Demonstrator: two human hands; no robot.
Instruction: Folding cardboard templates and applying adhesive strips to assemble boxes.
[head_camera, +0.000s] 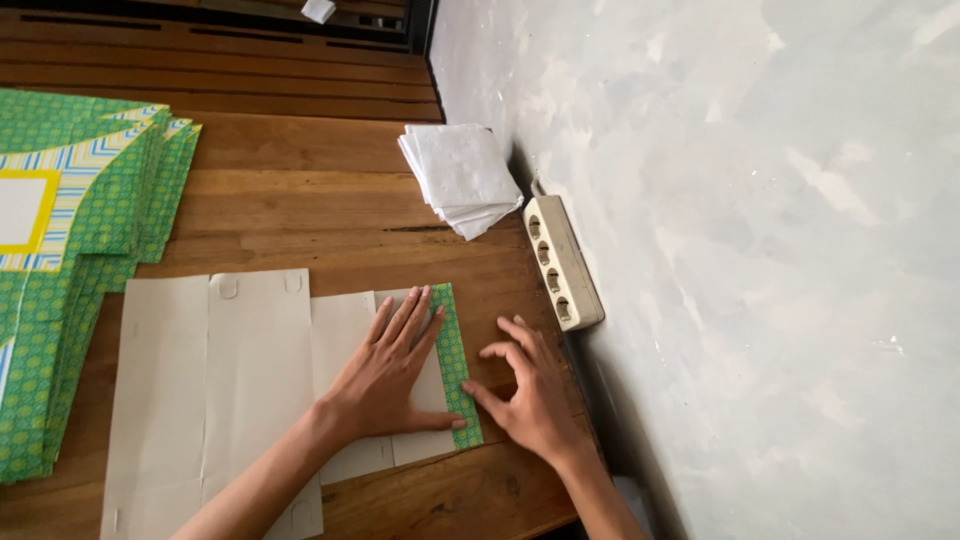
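Fingers of the left hand (392, 375) lie spread and flat, pressing down on the pale cardboard sheet (215, 390) in the lower middle of the frame; nothing is gripped. The thumb stretches right along the sheet's lower edge, its tip meeting the folded green strip (455, 360). The forearm runs up from the bottom edge, slanting toward the upper right.

The right hand (528, 395) sits just right of that strip, fingers loosely curled and apart, the fingertips resting on the wooden table (320, 200). Its thumb touches the strip's lower end. The wrist leaves the frame at the lower right, next to the wall.

The cardboard sheet is an unfolded box blank, plain side up, lying flat across the lower left and centre, with crease lines and small curved slits near its top edge. Its right flap is turned over, showing a narrow band of green patterned print.

At the left edge, a stack of green patterned blanks (70, 250) fans across the table. Upper centre, a pile of white folded paper (460, 175) rests against the grey wall (750, 250). Just below it, a cream power strip (562, 262) lies along the wall's foot.
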